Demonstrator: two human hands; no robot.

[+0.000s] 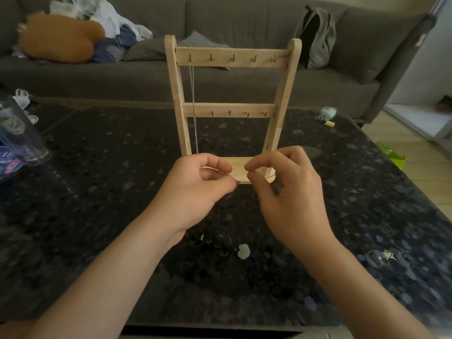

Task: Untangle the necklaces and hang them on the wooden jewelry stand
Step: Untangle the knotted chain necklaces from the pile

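Both hands work close together just in front of the base of the tall pale wooden jewelry stand [232,57], which stands upright on the dark speckled stone desk [97,192]. The right hand [288,192] pinches a fine gold chain [270,176] between thumb and forefinger, a short length of it showing beside the thumb. The left hand [195,192] has thumb and forefinger pressed together a little to the left, apparently on the same chain, though the links there are too fine to make out. A twisted silver chain [193,94] already hangs from the leftmost hook of the top rail and reaches down near the base. On the desk below the wrists lies a knot of black cord [215,241] with a pale green pendant [243,250] beside it. The step in hand looks like teasing the gold chain free or opening it out. It is best done with light pinches and small pulls apart rather than a hard tug, which would tighten any knot. Once it runs straight, the chain should be lifted clear of the silver one and looped over a free hook.
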